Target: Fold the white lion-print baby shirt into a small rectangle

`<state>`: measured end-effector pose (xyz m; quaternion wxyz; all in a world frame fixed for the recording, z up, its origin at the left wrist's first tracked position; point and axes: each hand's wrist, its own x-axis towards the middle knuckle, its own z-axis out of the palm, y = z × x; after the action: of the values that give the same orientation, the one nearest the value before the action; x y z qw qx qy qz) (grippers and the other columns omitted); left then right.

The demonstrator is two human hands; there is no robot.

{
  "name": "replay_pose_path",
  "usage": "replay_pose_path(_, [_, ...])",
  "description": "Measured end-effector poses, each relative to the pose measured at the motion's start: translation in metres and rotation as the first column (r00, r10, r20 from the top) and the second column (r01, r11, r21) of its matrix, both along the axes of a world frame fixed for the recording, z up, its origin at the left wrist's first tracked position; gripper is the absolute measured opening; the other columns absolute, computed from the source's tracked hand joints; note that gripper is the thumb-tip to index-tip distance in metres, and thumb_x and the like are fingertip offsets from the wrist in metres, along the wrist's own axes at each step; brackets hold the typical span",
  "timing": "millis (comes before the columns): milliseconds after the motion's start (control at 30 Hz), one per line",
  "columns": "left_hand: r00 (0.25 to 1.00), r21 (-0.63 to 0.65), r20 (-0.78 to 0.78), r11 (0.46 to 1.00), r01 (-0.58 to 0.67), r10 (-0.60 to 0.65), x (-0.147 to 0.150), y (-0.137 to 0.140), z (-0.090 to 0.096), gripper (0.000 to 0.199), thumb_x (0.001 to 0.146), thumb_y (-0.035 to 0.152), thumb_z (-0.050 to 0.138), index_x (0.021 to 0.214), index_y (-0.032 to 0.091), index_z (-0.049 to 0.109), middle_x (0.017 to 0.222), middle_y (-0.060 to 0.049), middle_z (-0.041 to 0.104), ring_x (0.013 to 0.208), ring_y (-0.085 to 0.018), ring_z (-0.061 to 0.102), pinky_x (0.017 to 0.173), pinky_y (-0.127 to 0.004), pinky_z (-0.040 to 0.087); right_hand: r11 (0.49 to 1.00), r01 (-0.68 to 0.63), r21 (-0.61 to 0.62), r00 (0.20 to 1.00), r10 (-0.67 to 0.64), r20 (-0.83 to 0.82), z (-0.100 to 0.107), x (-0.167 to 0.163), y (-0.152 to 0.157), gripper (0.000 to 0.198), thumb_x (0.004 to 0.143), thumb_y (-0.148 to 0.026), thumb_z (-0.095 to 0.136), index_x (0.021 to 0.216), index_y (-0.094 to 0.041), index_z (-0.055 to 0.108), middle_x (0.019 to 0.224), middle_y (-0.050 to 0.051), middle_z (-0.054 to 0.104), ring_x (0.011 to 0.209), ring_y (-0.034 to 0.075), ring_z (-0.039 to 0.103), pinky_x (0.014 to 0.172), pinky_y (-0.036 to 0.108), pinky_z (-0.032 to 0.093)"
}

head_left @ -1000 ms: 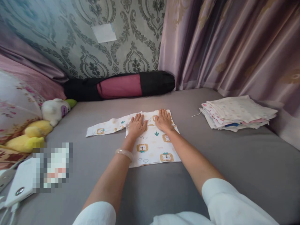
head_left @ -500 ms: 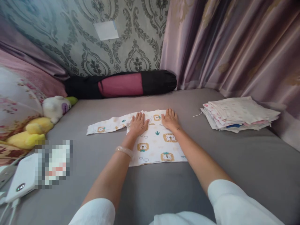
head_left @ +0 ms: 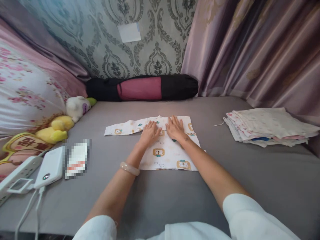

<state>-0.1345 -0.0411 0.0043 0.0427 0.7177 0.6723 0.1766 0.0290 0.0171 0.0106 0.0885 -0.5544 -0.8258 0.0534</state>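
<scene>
A small white long-sleeved shirt (head_left: 172, 155) printed with lions and green leaves lies flat on the grey bed sheet (head_left: 212, 193). One sleeve (head_left: 122, 127) stretches out to the left; on the right no sleeve sticks out, and a folded band of cloth runs across the top. My left hand (head_left: 150, 133) rests palm down on the upper left of the shirt, fingers extended. Close beside it, my right hand (head_left: 175, 127) presses flat on the upper middle with its fingers spread. Both hands cover parts of the print, and neither grips the cloth.
At the right lies a stack of folded clothes (head_left: 272, 125). A long black and pink bag (head_left: 140, 88) lines the wall. On the left are plush toys (head_left: 77, 108), a power bank (head_left: 50, 166) with cables, a power strip (head_left: 18, 176) and a pixelated packet (head_left: 77, 160).
The view has turned a little left. My right hand has slid left across the shirt, closer to my left hand, uncovering the shirt's upper right corner. Both hands stay flat.
</scene>
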Motion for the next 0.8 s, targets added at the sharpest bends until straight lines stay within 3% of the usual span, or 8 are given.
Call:
replay_pose_path(100, [0.99, 0.067, 0.125, 0.995, -0.067, 0.059, -0.023, -0.017, 0.009, 0.047, 0.093, 0.034, 0.045, 0.134, 0.01, 0.048, 0.14, -0.017, 0.054, 0.133, -0.027, 0.046, 0.11, -0.041, 0.038, 0.994, -0.085, -0.062, 0.996, 0.084, -0.021, 0.001, -0.027, -0.01, 0.056, 0.103, -0.039, 0.023, 0.153, -0.015, 0.027, 0.159, 0.012, 0.018, 0.146, 0.026, 0.011, 0.117, 0.051, 0.008])
replay_pose_path(200, [0.933, 0.074, 0.28, 0.964, -0.255, 0.226, -0.043, -0.03, 0.02, 0.042, 0.093, 0.033, 0.047, 0.13, 0.014, 0.052, 0.128, -0.013, 0.062, 0.105, -0.023, 0.064, 0.097, -0.037, 0.049, 0.992, -0.077, -0.104, 0.997, 0.077, -0.004, -0.001, -0.041, -0.012, 0.055, 0.104, -0.041, 0.022, 0.153, -0.018, 0.029, 0.16, 0.011, 0.017, 0.147, 0.026, 0.01, 0.117, 0.052, 0.009])
replay_pose_path(333, [0.824, 0.005, 0.361, 0.883, -0.469, 0.436, -0.063, -0.038, 0.029, 0.039, 0.091, 0.032, 0.049, 0.124, 0.015, 0.058, 0.122, -0.012, 0.066, 0.095, -0.022, 0.065, 0.092, -0.036, 0.05, 0.994, -0.071, -0.08, 0.997, 0.072, 0.005, -0.005, -0.042, -0.011, 0.054, 0.104, -0.041, 0.021, 0.152, -0.018, 0.031, 0.16, 0.011, 0.018, 0.146, 0.027, 0.011, 0.116, 0.052, 0.01])
replay_pose_path(600, [0.742, -0.023, 0.271, 0.775, -0.632, 0.613, -0.112, -0.04, 0.03, 0.041, 0.089, 0.031, 0.043, 0.119, 0.01, 0.061, 0.116, -0.016, 0.067, 0.109, -0.027, 0.061, 0.098, -0.038, 0.045, 0.99, -0.09, -0.106, 0.996, 0.091, 0.001, -0.006, -0.039, -0.008, 0.055, 0.103, -0.042, 0.021, 0.152, -0.018, 0.03, 0.16, 0.012, 0.016, 0.146, 0.028, 0.01, 0.116, 0.054, 0.01])
replay_pose_path(700, [0.675, -0.021, 0.146, 0.684, -0.729, 0.723, -0.128, -0.043, 0.028, 0.043, 0.088, 0.032, 0.043, 0.119, 0.009, 0.06, 0.114, -0.02, 0.065, 0.113, -0.033, 0.057, 0.098, -0.045, 0.043, 0.991, -0.088, -0.102, 0.996, 0.088, -0.002, -0.004, -0.044, -0.008, 0.055, 0.103, -0.039, 0.023, 0.151, -0.014, 0.033, 0.159, 0.014, 0.018, 0.146, 0.028, 0.012, 0.115, 0.054, 0.01])
replay_pose_path(800, [0.578, 0.018, 0.047, 0.578, -0.816, 0.815, -0.138, -0.045, 0.027, 0.042, 0.086, 0.034, 0.047, 0.118, 0.009, 0.058, 0.125, -0.025, 0.057, 0.121, -0.039, 0.05, 0.097, -0.052, 0.04, 0.993, -0.114, -0.037, 0.993, 0.113, -0.019, -0.001, -0.055, -0.011, 0.054, 0.102, -0.034, 0.024, 0.149, -0.009, 0.034, 0.159, 0.014, 0.019, 0.146, 0.026, 0.011, 0.117, 0.052, 0.007])
